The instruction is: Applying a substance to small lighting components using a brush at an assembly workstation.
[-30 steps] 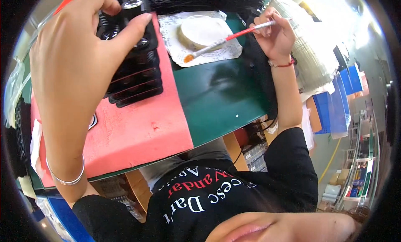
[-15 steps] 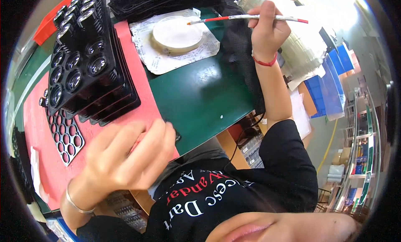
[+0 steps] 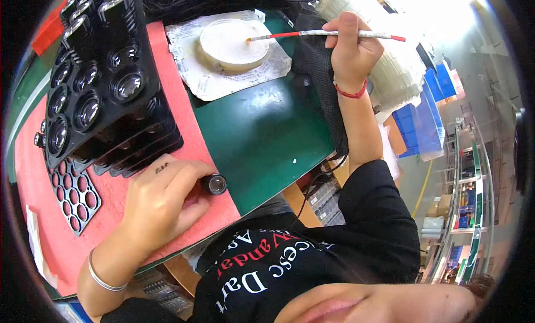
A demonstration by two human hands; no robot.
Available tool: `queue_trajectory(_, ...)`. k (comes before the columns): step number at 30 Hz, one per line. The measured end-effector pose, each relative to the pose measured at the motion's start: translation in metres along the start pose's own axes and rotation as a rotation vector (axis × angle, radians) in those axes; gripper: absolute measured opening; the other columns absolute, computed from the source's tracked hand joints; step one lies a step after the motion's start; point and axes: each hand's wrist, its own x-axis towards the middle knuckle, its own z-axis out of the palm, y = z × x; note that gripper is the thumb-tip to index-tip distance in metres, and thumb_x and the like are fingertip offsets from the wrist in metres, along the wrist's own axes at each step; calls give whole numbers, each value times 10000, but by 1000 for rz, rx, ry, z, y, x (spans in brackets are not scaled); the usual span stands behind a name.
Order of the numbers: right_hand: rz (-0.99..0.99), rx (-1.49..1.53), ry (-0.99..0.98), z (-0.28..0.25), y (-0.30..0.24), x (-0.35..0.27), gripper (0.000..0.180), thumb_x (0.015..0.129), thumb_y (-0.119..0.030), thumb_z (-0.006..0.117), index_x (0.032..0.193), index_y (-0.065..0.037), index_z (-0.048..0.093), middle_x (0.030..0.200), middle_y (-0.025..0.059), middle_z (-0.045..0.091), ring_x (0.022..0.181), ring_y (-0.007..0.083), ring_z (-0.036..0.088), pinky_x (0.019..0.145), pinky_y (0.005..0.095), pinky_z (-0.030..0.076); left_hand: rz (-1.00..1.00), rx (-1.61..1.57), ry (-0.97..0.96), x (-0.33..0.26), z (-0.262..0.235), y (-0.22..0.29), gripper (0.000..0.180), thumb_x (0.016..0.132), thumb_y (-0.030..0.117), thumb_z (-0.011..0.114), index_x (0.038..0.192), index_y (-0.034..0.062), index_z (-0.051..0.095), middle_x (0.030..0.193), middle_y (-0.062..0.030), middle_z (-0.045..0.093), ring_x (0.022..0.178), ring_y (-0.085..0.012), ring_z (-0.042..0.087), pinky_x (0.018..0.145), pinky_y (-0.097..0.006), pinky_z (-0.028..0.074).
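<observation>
Half a second ago the left hand hung open near the mat's front edge; now it rests on the red mat, fingers curled round a small black lens barrel lying on its side, glass end pointing right, probably pinned so it cannot roll. Right hand has lowered the red-handled brush, pinched in its fingertips, so the tip touches the white round dish. Stacked black trays of lenses sit just behind the left hand

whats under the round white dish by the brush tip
A crinkled sheet of printed paper lies under the white dish, spread on the green mat. The part directly beneath the dish is covered.
</observation>
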Motion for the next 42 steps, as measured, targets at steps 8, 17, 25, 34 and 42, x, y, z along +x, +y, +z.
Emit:
queue_trajectory(8, 266, 273, 123, -3, 12, 9, 418, 923, -312, 473, 607, -41, 517, 476, 20, 437, 406, 85, 360, 470, 234, 352, -381, -376, -48, -2, -2, 14, 275, 676, 53, 684, 934, 30, 589, 746, -33, 606, 565, -103, 525, 501, -244, 427)
queue_trajectory(17, 575, 1119, -288, -14, 21, 20, 414, 937, -382, 399, 671, -85, 513, 458, 4, 352, 437, 119, 312, 518, 278, 262, -845, -940, 170, -2, -5, 18, 325, 750, 137, 714, 987, -11, 548, 869, -13, 592, 633, -5, 474, 572, -148, 383)
queue_trajectory(25, 420, 1127, -657, -10, 22, 7, 409, 960, -365, 325, 791, -65, 545, 573, 55, 477, 512, 143, 405, 554, 291, 309, -824, -965, 183, -1, -5, 15, 347, 742, 166, 729, 982, -16, 558, 882, -22, 593, 651, -18, 493, 584, -159, 398)
queue_trajectory(34, 374, 1087, -701, -9, 24, 5, 396, 960, -346, 339, 809, -45, 547, 628, 86, 531, 548, 157, 446, 555, 294, 338, -815, -958, 197, -2, -4, 15, 359, 739, 168, 734, 989, -16, 552, 872, -14, 581, 637, -16, 482, 574, -161, 396)
queue_trajectory(42, 335, 1016, -679, -11, 25, 8, 372, 947, -301, 386, 762, -21, 546, 611, 116, 544, 521, 170, 441, 526, 287, 342, -766, -1034, 193, -3, -5, 15, 374, 777, 130, 688, 1064, -35, 514, 929, -31, 574, 754, -46, 508, 672, -191, 417)
